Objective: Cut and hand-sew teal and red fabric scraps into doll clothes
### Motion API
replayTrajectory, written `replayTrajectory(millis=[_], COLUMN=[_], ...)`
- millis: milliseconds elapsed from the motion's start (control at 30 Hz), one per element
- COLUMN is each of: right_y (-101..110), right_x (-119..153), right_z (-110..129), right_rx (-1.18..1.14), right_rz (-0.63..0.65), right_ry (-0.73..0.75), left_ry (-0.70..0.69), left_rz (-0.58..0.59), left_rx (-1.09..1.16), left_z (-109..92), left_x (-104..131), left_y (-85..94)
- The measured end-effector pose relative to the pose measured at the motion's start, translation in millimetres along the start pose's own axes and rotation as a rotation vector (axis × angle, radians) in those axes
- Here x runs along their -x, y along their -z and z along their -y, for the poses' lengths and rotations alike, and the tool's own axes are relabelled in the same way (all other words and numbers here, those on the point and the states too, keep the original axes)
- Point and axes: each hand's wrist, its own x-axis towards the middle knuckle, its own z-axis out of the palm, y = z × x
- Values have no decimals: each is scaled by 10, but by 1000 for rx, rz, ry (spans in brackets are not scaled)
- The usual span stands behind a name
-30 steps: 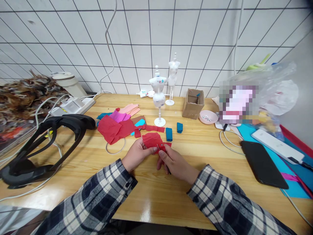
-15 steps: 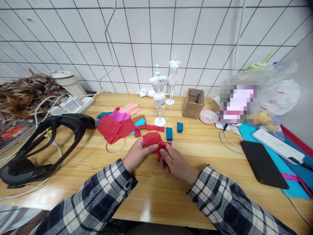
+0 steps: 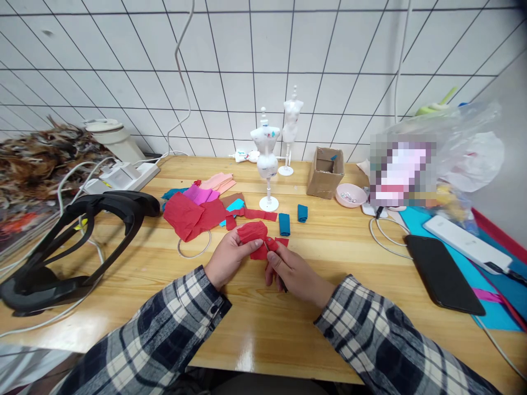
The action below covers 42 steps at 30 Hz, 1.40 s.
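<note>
And there's the dark end of the slim tool [image 3: 283,283], showing again below the right hand [image 3: 295,272] after being hidden 0.5 s ago! The right fingers are curled snugly round it. The left hand [image 3: 227,259] has slid a touch left, thumb and fingers pinched on the red cloth [image 3: 252,233], no gap showing. The red tail that hung under the hands has gone from sight; the work at the cloth's right edge looks under way, not finished. That cloth sits before the near form [image 3: 265,151], slightly left of its base, long axis side to side, dipping at the right. The tool points away, tip leaning left of the form. Beyond, red strips [image 3: 261,215] lie just before the form, and 2 blue rolls [image 3: 284,225] to its front right.
</note>
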Motion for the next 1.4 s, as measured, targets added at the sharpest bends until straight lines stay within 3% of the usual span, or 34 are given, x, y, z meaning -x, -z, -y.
replayTrajectory(millis=[167, 433, 700, 1000, 1400], right_y=[0, -8, -13, 6, 7], right_x=[-5, -14, -22, -14, -2], right_z=[-12, -24, -12, -7, 3], right_rx=[-12, -37, -21, 23, 34], right_rz=[-24, -27, -42, -44, 11], right_ry=[-26, -22, -7, 34, 7], left_ry=[-21, 41, 39, 26, 32], left_rz=[-5, 140, 140, 114, -65], left_rx=[2, -18, -28, 68, -27], left_z=[-3, -26, -16, -7, -11], left_x=[-1, 23, 8, 27, 4], left_y=[4, 1, -9, 9, -11])
